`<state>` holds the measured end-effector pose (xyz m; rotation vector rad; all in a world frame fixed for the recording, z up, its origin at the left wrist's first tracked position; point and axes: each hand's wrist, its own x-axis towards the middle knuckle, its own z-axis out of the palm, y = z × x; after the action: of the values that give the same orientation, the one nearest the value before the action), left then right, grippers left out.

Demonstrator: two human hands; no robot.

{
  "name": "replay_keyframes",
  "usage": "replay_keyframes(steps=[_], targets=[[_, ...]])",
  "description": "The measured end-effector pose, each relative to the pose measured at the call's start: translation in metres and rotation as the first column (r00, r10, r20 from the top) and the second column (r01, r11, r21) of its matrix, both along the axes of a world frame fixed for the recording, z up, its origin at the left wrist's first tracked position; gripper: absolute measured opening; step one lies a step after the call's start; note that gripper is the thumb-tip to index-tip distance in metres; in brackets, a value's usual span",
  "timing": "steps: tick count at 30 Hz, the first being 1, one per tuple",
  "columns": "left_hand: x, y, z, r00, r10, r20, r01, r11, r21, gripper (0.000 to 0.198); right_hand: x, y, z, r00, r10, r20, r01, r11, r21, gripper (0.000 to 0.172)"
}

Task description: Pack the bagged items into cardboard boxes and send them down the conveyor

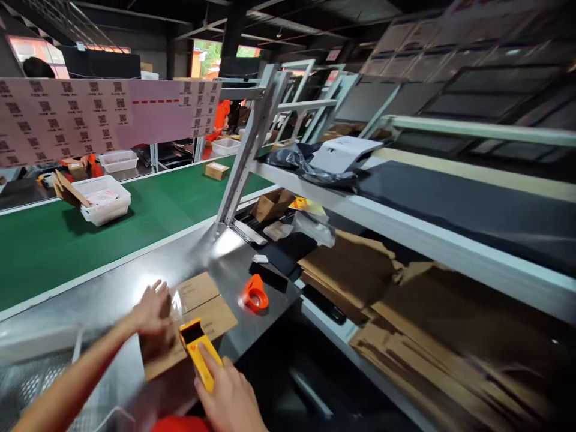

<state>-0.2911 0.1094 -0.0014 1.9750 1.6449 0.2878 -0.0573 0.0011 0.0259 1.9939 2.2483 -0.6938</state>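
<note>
A brown cardboard box (211, 318) sits on the metal table below me, with a shiny strip of clear tape at its far left edge. My left hand (154, 309) rests against the box's left side, fingers stretched out and apart. Wrapped in the fingers of my right hand (231, 393) is a yellow handheld barcode scanner (201, 354), its black window over the front of the box. An orange tape dispenser (255, 294) lies on the table to the right of the box.
A green conveyor belt (162, 197) runs beyond the metal table (204, 249), carrying a white basket (107, 204) and a small carton (216, 170). Flattened cardboard (351, 267) fills the right-hand shelf. A metal upright (249, 141) stands at the table's far corner.
</note>
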Motion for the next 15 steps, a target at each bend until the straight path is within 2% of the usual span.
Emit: replay_keyframes(steps=[2,3,5,7,9,12,15], targets=[[0.014,-0.039,-0.022,0.981,-0.112,-0.16,0.097,0.99,-0.1,0.126,-0.004,0.003,0.009,1.0,-0.003,-0.017,0.003,1.0,-0.017,0.061],[0.021,-0.056,-0.033,0.96,-0.08,-0.268,0.055,0.994,-0.098,0.13,-0.005,0.003,0.013,1.0,-0.002,-0.023,0.002,1.0,-0.024,0.06],[0.031,-0.08,-0.049,0.907,0.008,-0.421,-0.02,1.0,-0.023,0.123,-0.005,0.001,0.02,1.0,0.001,-0.028,-0.002,0.999,-0.034,0.06],[0.034,-0.083,-0.054,0.88,0.055,-0.473,-0.041,0.998,0.039,0.112,0.001,-0.007,0.024,1.0,0.003,-0.029,-0.004,0.999,-0.053,0.059],[0.028,-0.067,-0.048,0.884,0.03,-0.466,-0.019,0.999,0.027,0.108,0.011,-0.019,0.026,0.999,0.012,-0.037,-0.015,0.996,-0.086,0.059],[0.001,-0.02,-0.029,0.913,-0.013,-0.409,-0.006,0.999,-0.047,0.108,0.02,-0.027,0.024,0.999,0.024,-0.037,-0.028,0.995,-0.1,0.059],[-0.033,0.038,-0.002,0.981,0.052,-0.189,-0.073,0.992,-0.106,0.101,0.005,-0.003,0.02,0.999,0.023,-0.034,-0.025,0.998,-0.058,0.06]])
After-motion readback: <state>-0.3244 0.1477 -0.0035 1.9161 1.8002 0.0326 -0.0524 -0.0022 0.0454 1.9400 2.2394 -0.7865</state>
